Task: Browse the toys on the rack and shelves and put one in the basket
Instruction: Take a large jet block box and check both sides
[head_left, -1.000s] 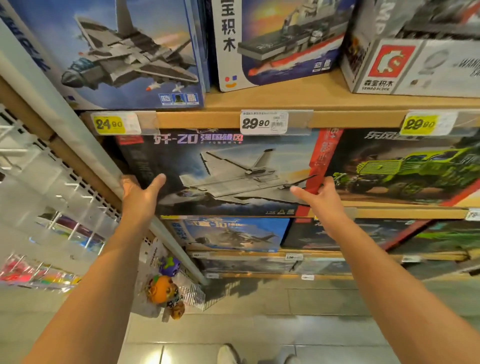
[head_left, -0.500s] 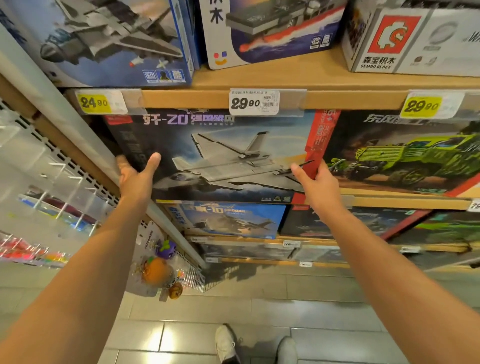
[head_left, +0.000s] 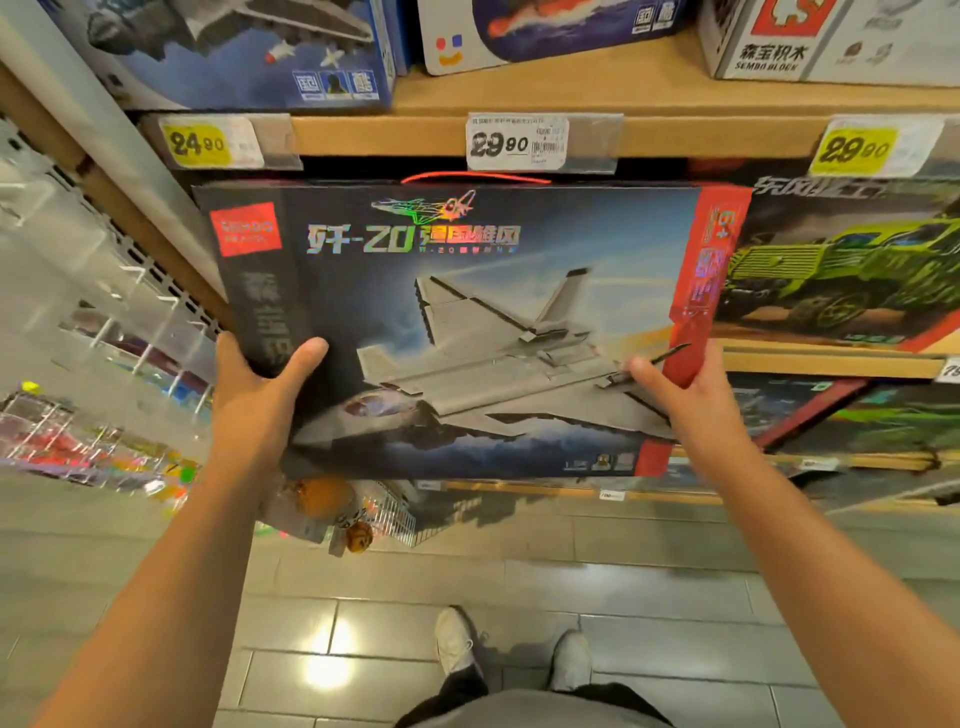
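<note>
Both thumbs lie on the front of the jet box (head_left: 467, 322), the other fingers hidden behind it; the left hand (head_left: 254, 410) and the right hand (head_left: 696, 410) grip its lower sides. It is held in front of the shelf (head_left: 363, 132). I judge the picking step; next comes the basket, which I cannot clearly see.

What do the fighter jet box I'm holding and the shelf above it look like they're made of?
Fighter jet box: apparently printed cardboard with a glossy finish; the title lettering shimmers rainbow like foil, and the edges are crisp and flat. Shelf: looks like wood or wood-look laminate, matte tan, with clear plastic price strips along its front edge.
</note>
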